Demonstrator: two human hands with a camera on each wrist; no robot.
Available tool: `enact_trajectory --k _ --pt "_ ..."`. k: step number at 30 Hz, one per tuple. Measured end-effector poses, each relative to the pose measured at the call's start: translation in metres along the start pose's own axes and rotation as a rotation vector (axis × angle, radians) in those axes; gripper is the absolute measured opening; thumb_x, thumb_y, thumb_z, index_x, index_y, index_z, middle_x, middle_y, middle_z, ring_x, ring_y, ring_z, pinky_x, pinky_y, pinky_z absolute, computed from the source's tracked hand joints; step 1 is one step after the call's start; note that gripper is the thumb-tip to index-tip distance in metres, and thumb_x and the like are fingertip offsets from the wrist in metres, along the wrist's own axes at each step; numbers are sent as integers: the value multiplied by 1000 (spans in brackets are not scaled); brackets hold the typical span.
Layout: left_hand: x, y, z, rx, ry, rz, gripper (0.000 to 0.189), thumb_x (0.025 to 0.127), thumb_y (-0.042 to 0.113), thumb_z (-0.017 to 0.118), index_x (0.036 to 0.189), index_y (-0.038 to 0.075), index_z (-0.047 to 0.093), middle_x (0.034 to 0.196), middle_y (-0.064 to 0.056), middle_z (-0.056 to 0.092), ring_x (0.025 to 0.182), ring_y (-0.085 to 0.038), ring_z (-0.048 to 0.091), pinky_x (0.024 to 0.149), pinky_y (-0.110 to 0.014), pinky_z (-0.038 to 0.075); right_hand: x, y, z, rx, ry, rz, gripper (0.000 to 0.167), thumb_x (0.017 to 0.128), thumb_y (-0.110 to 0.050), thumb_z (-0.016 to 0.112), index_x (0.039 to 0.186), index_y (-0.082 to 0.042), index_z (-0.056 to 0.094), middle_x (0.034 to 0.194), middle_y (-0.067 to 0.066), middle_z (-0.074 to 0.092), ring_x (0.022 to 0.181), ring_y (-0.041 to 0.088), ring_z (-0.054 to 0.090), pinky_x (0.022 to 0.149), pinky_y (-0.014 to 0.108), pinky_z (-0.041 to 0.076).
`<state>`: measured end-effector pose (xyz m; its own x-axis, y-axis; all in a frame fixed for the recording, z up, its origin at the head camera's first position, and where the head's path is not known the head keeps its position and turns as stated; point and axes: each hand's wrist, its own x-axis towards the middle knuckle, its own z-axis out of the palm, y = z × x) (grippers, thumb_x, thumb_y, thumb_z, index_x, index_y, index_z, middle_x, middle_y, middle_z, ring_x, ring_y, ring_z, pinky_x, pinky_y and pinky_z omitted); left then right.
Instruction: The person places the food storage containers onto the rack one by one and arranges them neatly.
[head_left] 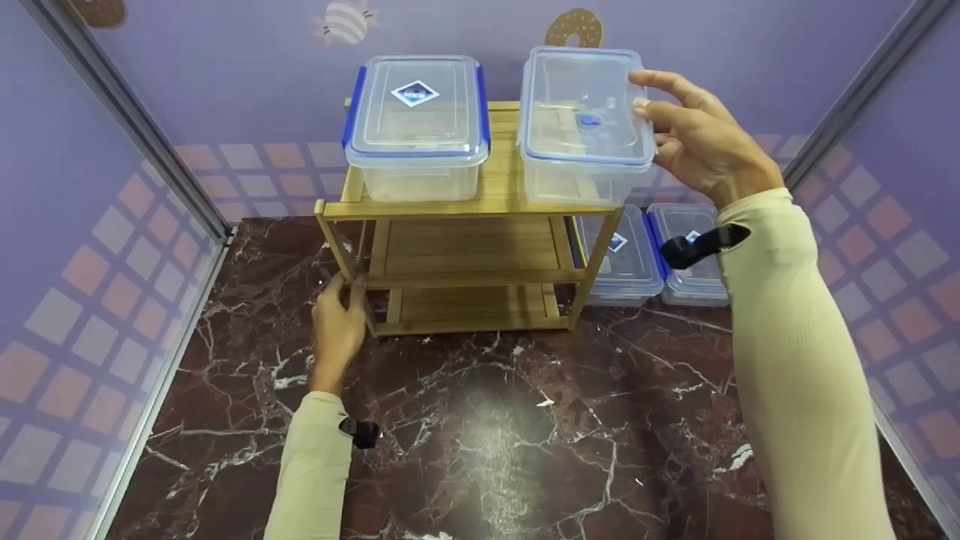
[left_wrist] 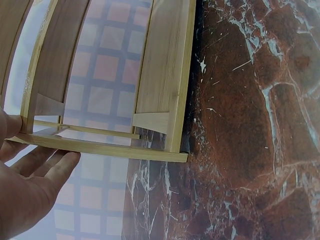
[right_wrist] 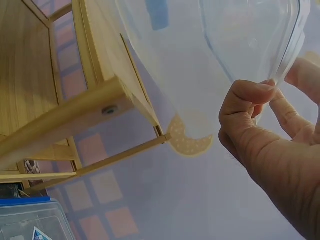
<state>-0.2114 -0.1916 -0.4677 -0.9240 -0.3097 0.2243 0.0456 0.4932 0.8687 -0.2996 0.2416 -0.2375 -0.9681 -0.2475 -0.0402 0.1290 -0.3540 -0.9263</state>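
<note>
My left hand grips the front left leg of a wooden shelf rack, near its middle tier. In the left wrist view, thumb and fingers lie on opposite sides of that leg. My right hand pinches the right edge of a clear plastic storage box with its lid on, at the right end of the rack's top. The right wrist view has the thumb at the rim of this box. To its left on the rack's top sits another lidded box with dark blue side clips.
Two more clear boxes, one beside the rack and another further right, stand on the dark marble floor. Purple walls with printed pastries and tiles rise close behind and on both sides.
</note>
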Motion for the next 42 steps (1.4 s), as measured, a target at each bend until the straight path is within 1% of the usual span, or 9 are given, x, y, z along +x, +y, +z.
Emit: enact_trajectory --k 3,10,15,18,21,26,30,36,42 --pt "0 1 0 4 1 1 34 107 25 53 130 2 63 118 -21 68 113 -35 62 98 -52 45 4 1 4 1 0 11 50 93 5 68 139 -11 54 132 19 48 102 30 57 84 37 57" --pt "-1 3 2 19 -10 -17 33 107 25 52 129 3 63 113 -20 68 104 -34 62 93 -53 47 9 6 7 -23 12 17 49 94 3 69 139 -11 55 136 20 45 109 31 57 88 38 56" --pt "-1 4 2 34 -13 -27 34 107 26 52 131 4 62 119 -20 67 112 -36 62 97 -55 45 12 9 8 -10 33 20 50 94 3 68 139 -11 53 136 20 46 113 31 57 90 38 55" --pt "-1 4 2 36 -8 -24 34 107 25 52 132 4 62 119 -21 67 113 -37 62 97 -55 45 16 11 9 -3 50 23 52 93 3 69 139 -12 51 137 20 46 116 31 55 91 38 55" --pt "-2 3 3 28 -8 -18 34 107 24 53 132 4 62 117 -20 68 110 -36 62 96 -54 46 18 14 10 -2 77 26 54 93 2 70 140 -14 47 137 19 45 118 31 54 91 37 55" --pt "-2 3 4 12 -21 -19 35 107 26 52 131 2 62 109 -20 69 98 -34 62 90 -52 48 22 17 13 18 118 32 58 92 0 72 140 -12 42 136 19 47 119 31 54 92 36 54" --pt "-2 3 2 17 -29 -20 37 108 27 51 132 2 61 107 -21 69 95 -34 64 89 -51 49 22 19 16 32 122 28 62 90 2 73 142 -10 41 138 18 47 124 31 53 96 35 52" --pt "-1 3 2 20 -21 -19 36 107 26 52 132 2 61 112 -21 69 103 -35 64 94 -52 48 24 21 19 73 131 7 68 86 11 74 145 -2 43 141 17 47 130 30 51 100 34 50" --pt "-1 4 2 27 -9 -17 34 106 26 53 131 3 63 115 -21 69 109 -36 63 98 -53 45 26 24 21 52 142 -26 66 87 7 75 145 3 43 141 16 47 131 28 50 100 32 49"
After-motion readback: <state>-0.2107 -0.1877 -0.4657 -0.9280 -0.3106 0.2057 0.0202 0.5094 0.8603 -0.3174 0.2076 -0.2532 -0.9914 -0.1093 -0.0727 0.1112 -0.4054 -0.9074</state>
